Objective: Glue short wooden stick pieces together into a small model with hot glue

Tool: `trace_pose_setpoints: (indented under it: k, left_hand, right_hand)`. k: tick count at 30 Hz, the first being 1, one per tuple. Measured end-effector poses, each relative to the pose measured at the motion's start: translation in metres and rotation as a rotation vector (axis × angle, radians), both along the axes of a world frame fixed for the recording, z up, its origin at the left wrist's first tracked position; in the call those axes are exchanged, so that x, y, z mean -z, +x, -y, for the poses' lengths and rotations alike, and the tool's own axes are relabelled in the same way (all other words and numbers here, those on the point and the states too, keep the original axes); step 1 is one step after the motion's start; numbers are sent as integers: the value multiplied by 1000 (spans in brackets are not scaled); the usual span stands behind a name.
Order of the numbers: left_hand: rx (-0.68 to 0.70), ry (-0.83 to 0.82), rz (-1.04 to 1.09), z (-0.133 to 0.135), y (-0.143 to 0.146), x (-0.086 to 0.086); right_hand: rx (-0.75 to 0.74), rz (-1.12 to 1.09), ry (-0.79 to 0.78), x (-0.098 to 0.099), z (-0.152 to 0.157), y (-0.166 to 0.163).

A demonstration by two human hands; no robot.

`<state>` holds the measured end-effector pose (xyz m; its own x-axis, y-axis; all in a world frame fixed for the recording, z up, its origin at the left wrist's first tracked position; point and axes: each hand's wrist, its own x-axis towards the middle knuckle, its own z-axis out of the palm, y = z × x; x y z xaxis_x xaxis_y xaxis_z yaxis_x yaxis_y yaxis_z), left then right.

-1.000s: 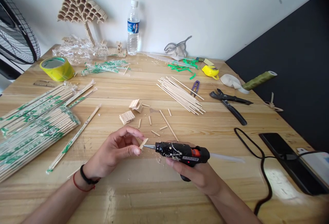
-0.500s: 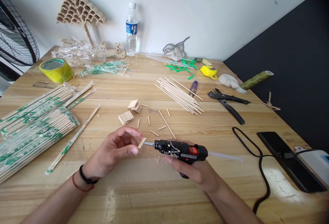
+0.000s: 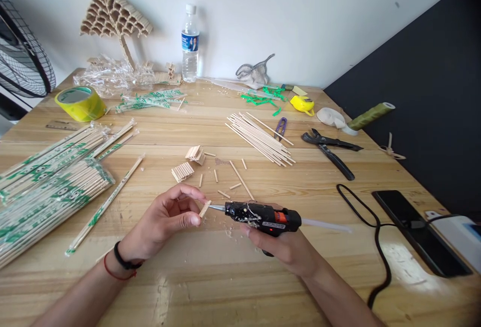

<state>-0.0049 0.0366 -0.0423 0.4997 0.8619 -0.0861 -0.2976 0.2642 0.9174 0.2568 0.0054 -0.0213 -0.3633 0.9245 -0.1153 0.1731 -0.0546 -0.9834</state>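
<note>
Between thumb and fingers, my left hand (image 3: 173, 212) pinches a short piece of wooden stick (image 3: 205, 209). My right hand (image 3: 289, 252) grips a black hot glue gun (image 3: 259, 218) with a lit red light and a clear glue stick (image 3: 326, 225) poking out its back. The gun's metal nozzle is at the stick piece, apparently touching it. Just beyond the hands lie two small bundles of cut stick pieces, one flat (image 3: 182, 172) and one stacked (image 3: 195, 154), with several loose short pieces (image 3: 216, 176) and a longer stick (image 3: 241, 179).
Packaged chopsticks (image 3: 56, 202) cover the left. Loose thin sticks (image 3: 259, 139), purple snips (image 3: 281, 127) and black pliers (image 3: 330, 151) lie farther back. A phone (image 3: 417, 232) and black cable (image 3: 381, 247) are at right. Behind stand a stick-built tree model (image 3: 114, 16), a water bottle (image 3: 190, 51) and yellow tape (image 3: 80, 104).
The whole view has shifted slightly to the left. Both hands keep their hold, and the nozzle stays at the stick piece.
</note>
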Motion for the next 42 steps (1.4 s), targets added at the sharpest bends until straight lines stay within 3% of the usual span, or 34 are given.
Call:
trace_pose_setpoints:
  k: [26,28,33,35,42]
  left_hand:
    - [-9,10,22,0,1,-1]
    - [-4,10,16,0,1,-1]
    - [-4,31,4,0,0,1]
    - [-4,44,-4,1,0,2]
    - [7,73,-34,0,2,1]
  right_hand:
    - [12,42,39,-1,-5,6]
    - [74,39,63,1,-6,11]
    - [421,112,84,6,-14,24]
    - [471,175,129,6,-16,23]
    - [220,415,223,5,-13,2]
